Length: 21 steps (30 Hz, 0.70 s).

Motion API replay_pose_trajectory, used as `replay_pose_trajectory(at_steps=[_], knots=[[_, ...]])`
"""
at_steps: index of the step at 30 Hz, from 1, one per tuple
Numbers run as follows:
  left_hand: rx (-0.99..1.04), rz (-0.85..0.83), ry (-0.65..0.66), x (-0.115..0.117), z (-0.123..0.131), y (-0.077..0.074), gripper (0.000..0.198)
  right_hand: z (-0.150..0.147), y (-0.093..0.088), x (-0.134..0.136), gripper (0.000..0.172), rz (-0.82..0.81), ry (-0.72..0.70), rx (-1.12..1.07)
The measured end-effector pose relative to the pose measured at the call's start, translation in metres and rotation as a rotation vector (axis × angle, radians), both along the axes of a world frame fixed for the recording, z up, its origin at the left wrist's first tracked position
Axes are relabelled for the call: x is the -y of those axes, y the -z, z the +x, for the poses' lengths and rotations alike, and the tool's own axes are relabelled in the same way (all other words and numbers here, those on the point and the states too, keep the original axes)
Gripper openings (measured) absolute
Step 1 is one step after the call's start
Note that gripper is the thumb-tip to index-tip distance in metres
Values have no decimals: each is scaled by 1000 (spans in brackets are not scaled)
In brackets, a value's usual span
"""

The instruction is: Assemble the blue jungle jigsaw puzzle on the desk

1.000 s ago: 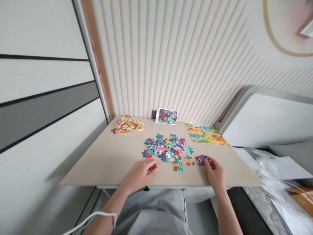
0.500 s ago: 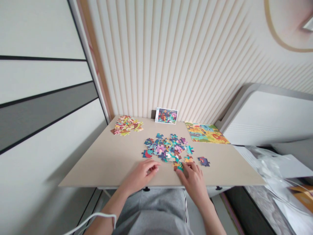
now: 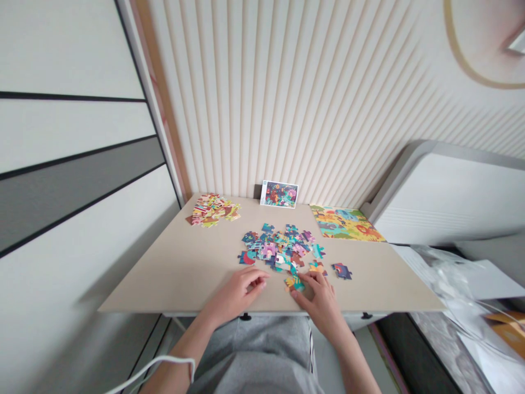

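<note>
My right hand (image 3: 318,295) has its thumb and fingers at the right edge of a puzzle piece (image 3: 294,283) in yellow, teal and brown, which lies near the front of the table. Just behind that piece spreads a heap of dark blue, teal and pink puzzle pieces (image 3: 268,250), many overlapping. To the left, my left hand (image 3: 245,284) rests on the table with its fingers curled together, and nothing shows in them. An orange-and-yellow piece (image 3: 317,266) lies behind my right fingers. Farther right is a separate dark blue piece (image 3: 342,271) with a red arc.
A picture card (image 3: 279,195) leans against the ribbed wall at the back of the table (image 3: 197,273). Another pile of red and yellow pieces (image 3: 213,210) lies at the back left. An assembled animal puzzle (image 3: 348,223) lies at the back right. A white cable (image 3: 164,359) crosses my left forearm.
My right hand has moved slightly left and toward me, and the yellow and teal piece has shifted left and turned with it. My left hand has stayed in place.
</note>
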<state>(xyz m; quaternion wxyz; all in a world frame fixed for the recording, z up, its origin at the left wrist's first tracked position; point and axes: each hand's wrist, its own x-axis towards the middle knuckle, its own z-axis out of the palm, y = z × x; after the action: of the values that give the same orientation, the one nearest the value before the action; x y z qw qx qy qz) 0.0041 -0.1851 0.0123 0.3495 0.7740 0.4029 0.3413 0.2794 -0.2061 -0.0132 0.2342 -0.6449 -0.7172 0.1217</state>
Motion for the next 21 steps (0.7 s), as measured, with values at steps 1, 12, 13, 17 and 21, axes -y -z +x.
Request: replay_pose_trajectory(at_steps=[1,12,13,17,21], knots=[[0,-2,3,0,0,0,24,0,0,0,41,-10,-9,-12],[-16,-9,-4,0,1,-1,24,-5,-5,9,45,21,-84,-7],[-17,-13,-5,0,1,-1,24,-8,-4,11,46,41,-73,13],[-18,-19,-4,0,1,-1,24,-14,-4,18,46,71,-57,20],[-20,-19,6,0,1,0,24,-8,-4,17,40,12,-123,-88]])
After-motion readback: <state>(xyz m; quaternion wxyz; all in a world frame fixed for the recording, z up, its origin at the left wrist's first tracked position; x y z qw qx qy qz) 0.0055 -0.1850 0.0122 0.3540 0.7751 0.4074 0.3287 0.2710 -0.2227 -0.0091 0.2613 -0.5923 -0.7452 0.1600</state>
